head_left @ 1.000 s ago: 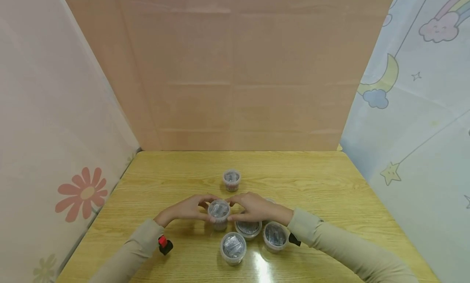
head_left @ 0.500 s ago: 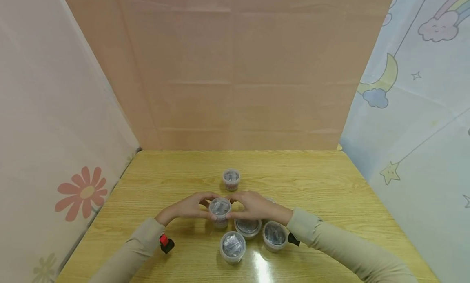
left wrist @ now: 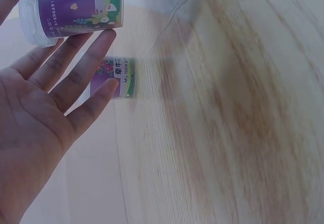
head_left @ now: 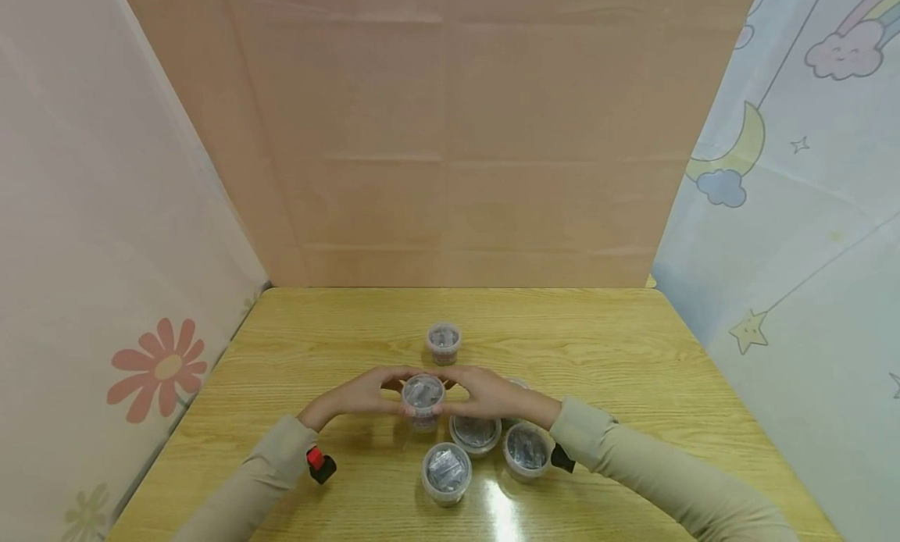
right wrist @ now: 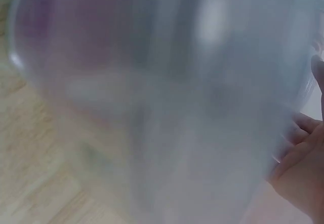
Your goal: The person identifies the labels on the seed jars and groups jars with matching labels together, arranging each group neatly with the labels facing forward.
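Observation:
In the head view my left hand (head_left: 366, 394) and right hand (head_left: 488, 394) hold one small clear plastic cup (head_left: 423, 394) from both sides, thumbs in front and fingers behind. Silvery-grey packets show at its top. The left wrist view shows that cup (left wrist: 81, 3) with a purple label with flowers, touched by my left fingers (left wrist: 91, 64). Just behind it stands another cup (head_left: 444, 340). More cups stand beside and in front: one below my right hand (head_left: 475, 434), one nearest me (head_left: 447, 473), one near the right cuff (head_left: 526, 452).
Another cup (head_left: 519, 383) is mostly hidden behind my right forearm. In the right wrist view a blurred clear cup (right wrist: 152, 107) fills most of the picture. The wooden table (head_left: 598, 331) meets an orange-brown back panel (head_left: 443, 175) and printed side sheets.
The held cup has risen slightly and shifted a little right and away from me. My hands have drawn closer together around it; the other cups have stayed put.

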`<state>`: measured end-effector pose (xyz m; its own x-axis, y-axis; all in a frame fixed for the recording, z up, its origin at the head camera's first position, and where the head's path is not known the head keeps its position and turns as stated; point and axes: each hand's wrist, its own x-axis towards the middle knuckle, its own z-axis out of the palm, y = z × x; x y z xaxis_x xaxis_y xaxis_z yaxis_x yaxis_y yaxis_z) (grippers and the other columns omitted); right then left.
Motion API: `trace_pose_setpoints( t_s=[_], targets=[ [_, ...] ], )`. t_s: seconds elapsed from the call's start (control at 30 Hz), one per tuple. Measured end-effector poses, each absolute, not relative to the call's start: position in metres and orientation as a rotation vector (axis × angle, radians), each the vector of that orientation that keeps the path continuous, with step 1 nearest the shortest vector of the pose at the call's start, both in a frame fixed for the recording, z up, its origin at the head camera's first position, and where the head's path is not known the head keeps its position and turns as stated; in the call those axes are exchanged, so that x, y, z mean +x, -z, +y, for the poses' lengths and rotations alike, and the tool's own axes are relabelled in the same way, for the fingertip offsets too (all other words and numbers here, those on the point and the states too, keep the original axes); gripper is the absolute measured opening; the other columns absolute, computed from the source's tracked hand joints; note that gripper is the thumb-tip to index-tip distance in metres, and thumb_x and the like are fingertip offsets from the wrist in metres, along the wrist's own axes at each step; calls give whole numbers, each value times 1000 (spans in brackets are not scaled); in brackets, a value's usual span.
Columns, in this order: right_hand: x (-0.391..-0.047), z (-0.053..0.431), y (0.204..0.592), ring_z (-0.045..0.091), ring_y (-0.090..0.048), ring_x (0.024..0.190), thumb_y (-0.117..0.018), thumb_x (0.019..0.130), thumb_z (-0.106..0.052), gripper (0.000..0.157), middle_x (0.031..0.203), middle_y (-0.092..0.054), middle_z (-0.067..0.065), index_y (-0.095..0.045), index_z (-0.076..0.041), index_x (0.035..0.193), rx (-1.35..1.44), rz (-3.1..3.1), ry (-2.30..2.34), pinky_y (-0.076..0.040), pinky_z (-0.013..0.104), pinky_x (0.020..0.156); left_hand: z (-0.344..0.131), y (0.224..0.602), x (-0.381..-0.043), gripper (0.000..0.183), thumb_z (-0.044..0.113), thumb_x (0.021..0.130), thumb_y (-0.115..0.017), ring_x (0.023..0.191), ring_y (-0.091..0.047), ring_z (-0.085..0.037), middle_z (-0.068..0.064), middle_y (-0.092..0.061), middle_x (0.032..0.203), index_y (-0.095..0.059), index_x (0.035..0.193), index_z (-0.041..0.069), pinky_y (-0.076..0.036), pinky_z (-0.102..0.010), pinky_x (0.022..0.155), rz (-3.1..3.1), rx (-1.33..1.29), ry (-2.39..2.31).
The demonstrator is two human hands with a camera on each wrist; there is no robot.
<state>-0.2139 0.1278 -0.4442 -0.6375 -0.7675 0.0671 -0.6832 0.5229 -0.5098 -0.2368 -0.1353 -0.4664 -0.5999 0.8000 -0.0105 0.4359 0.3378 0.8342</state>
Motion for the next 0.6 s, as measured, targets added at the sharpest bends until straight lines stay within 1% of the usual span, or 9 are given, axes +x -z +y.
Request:
trace_pose_setpoints(
  t_s=[0.2, 0.33, 0.43, 0.6],
  targets=[
    [-215, 129, 445, 14, -58, 103, -56, 90, -44, 56, 126, -56, -1, -42, -17, 138, -1212, 2501, 955, -51, 35, 85, -135, 468, -236, 58, 31, 87, -65, 121, -49, -17, 9, -48, 135, -40, 139, 29, -41, -45, 100, 2204, 1101, -1191],
    [-218, 130, 446, 16, -59, 102, -56, 92, -39, 53, 126, -55, 3, -43, -14, 137, -1199, 2462, 1048, -51, 35, 86, -134, 468, -237, 59, 30, 89, -63, 125, -46, -21, 4, -44, 139, -36, 142, 27, -39, -49, 101, 2209, 1104, -1223],
    [-221, 130, 447, 18, -59, 104, -57, 92, -34, 51, 126, -55, 5, -43, -12, 136, -1205, 2426, 1105, -50, 36, 88, -133, 466, -238, 63, 31, 87, -65, 125, -46, -24, 2, -44, 140, -36, 142, 26, -39, -51, 101, 2195, 1080, -1251],
    [-222, 130, 446, 19, -57, 107, -57, 92, -31, 50, 126, -54, 3, -43, -12, 136, -1168, 2370, 1182, -49, 36, 91, -132, 467, -239, 69, 31, 84, -70, 122, -48, -22, 2, -46, 138, -35, 143, 25, -41, -48, 100, 2216, 1066, -1255]
  ],
)
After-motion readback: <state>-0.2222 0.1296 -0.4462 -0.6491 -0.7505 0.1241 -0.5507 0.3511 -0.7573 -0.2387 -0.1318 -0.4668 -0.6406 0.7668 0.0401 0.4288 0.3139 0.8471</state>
